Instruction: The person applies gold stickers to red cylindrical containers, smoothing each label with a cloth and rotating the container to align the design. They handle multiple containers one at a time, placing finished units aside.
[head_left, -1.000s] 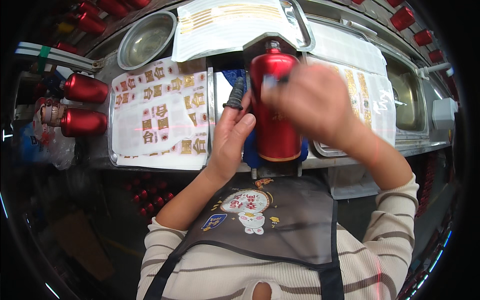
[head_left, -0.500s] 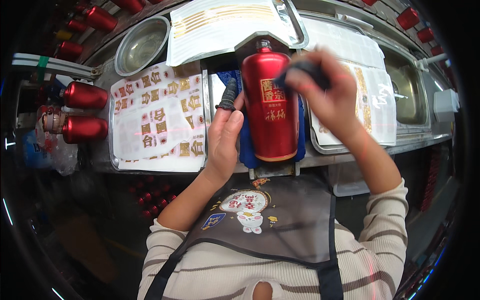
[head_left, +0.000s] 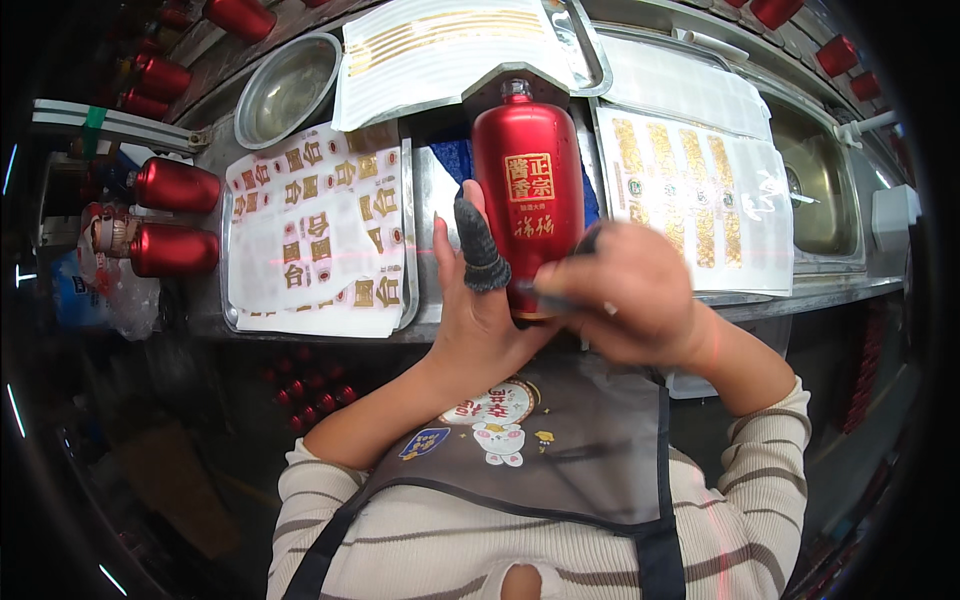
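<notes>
A glossy red bottle [head_left: 527, 135] with gold characters lies face up on a stand, its dark neck pointing away from me. My left hand [head_left: 487, 315] is at its lower left side, touching it near the base. The fingers of that hand are stretched upward and apart, one covered by a dark knit finger sleeve [head_left: 482, 243]. At the bottle's lower right, my right hand [head_left: 640, 295] is blurred, its fingers closed round a dark pad-like piece [head_left: 570, 285] against the red surface. The exact kind of that piece is unclear.
On the left, a metal tray [head_left: 230, 310] bears printed label sheets [head_left: 330, 250]; gold-patterned sheets [head_left: 690, 200] lie on the right. Farther off are a metal bowl [head_left: 288, 90] and a striped sheet [head_left: 450, 55]. Two red bottles [head_left: 178, 186] lie at far left; a sink [head_left: 825, 190] is at right.
My right hand has moved from the bottle's upper right down to its lower right. My left hand has shifted toward the base and turned, and the bottle sits slightly further left.
</notes>
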